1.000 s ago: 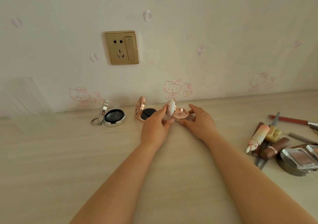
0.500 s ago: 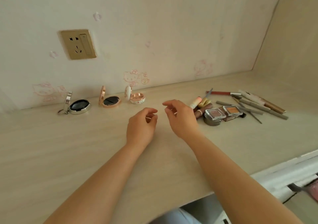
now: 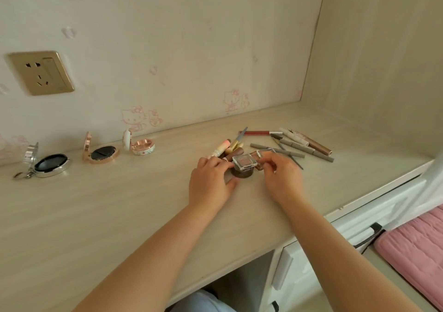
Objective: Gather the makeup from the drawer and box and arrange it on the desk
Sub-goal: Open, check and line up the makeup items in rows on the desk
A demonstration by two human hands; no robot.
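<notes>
**Toward the counter's right end, the heap is being sorted**

Near the back edge, a clear square eyeshadow pan (image 3: pixel 245 161) atop a dark round jar (image 3: pixel 242 172) is touched by the left hand (image 3: pixel 211 183), fingers nearly straight. A second pan appears pinched by the right hand (image 3: pixel 282 179), though this is unclear. Three open compacts (image 3: pixel 102 152) are lined up leftward; a separate lift seems needed next.

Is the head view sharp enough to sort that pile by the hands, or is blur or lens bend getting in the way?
Head view: soft, even light, no glare; the pencils read clearly; the clear square case between left hand and right hand is slightly soft; wide-angle bend curves the desk edge.
</notes>
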